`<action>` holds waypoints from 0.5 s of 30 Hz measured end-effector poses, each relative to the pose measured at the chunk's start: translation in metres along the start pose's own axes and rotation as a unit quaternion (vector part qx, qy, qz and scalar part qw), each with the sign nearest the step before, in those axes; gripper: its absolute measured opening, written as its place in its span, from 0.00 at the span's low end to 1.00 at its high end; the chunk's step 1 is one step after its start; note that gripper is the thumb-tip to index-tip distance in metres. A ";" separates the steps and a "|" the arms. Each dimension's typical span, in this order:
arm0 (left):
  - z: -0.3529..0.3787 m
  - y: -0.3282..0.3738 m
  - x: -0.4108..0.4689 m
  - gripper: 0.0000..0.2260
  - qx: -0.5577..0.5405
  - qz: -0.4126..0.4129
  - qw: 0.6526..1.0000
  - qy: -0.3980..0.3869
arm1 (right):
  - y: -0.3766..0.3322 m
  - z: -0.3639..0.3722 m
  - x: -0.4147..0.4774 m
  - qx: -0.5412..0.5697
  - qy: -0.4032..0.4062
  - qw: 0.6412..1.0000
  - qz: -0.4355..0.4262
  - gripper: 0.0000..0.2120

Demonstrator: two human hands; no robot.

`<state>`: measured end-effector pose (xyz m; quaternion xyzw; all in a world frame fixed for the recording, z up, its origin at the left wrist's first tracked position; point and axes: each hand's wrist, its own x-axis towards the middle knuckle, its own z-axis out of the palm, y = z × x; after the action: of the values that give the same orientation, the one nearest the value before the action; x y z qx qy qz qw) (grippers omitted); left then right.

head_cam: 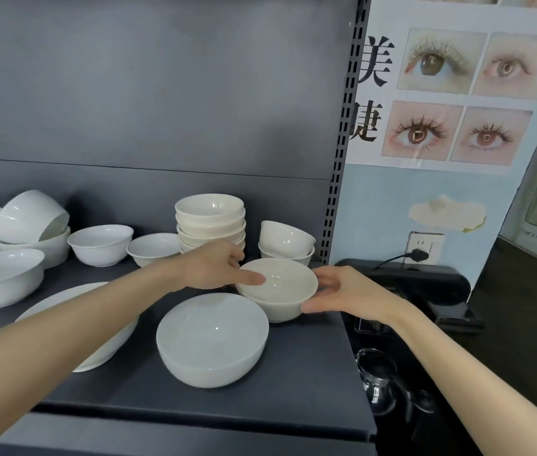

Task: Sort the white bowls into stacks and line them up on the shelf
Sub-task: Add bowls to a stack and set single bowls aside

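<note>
Item under handling: the bowl (pixel 277 286), cream, upright, at the right end of the shelf (pixel 293 373). It appears nested in a second one beneath. We cannot tell whether its base is on the shelf or just clear of it.

Risks, in our judgement:
- The bowl is near the shelf's right edge. A slip towards the right hand would send it over onto the glass pot (pixel 375 380) below.
- The stack (pixel 209 222) stands just behind. The left fingers are against or very near its base, and a careless lift could jog it.
- The tilted bowl (pixel 285 238) behind sits askew in its mate and would roll if bumped.
- The big bowl (pixel 211 340) is just in front, so drawing the bowl back risks a chip.

Left hand (pixel 214 268): partly closed, thumb laid on the near-left rim, fingers hooked behind it.
Right hand (pixel 336 291): loosely curved, cupping the right wall with the thumb high and the fingers low.
</note>
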<state>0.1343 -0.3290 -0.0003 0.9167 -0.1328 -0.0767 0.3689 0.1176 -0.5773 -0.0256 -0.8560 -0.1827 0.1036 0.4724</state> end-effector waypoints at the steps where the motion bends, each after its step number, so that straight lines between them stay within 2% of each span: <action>1: 0.001 -0.002 0.001 0.21 -0.006 0.002 1.000 0.003 | 0.002 0.000 0.001 0.009 0.004 1.000 -0.003 0.19; 3: 0.003 -0.002 0.000 0.17 -0.011 0.006 1.000 0.009 | 0.003 0.000 0.001 0.015 0.009 1.000 -0.009 0.19; 6: 0.000 0.005 -0.002 0.23 -0.034 0.011 0.999 0.027 | -0.004 -0.007 -0.001 0.018 0.026 0.999 -0.024 0.18; 9: -0.011 0.018 -0.012 0.20 -0.060 0.022 0.995 0.070 | -0.018 -0.017 -0.003 0.001 0.051 0.998 -0.046 0.17; 12: -0.025 0.026 -0.023 0.26 -0.076 0.047 0.991 0.097 | -0.033 -0.023 -0.001 -0.009 0.083 0.994 -0.075 0.18; 15: -0.037 0.027 -0.032 0.30 -0.069 0.060 0.987 0.134 | -0.048 -0.022 0.007 -0.007 0.103 0.988 -0.112 0.15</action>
<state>0.1072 -0.3143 0.0463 0.8817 -0.1314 0.0601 0.4492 0.1212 -0.5682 0.0265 -0.8394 -0.2283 -0.0398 0.4917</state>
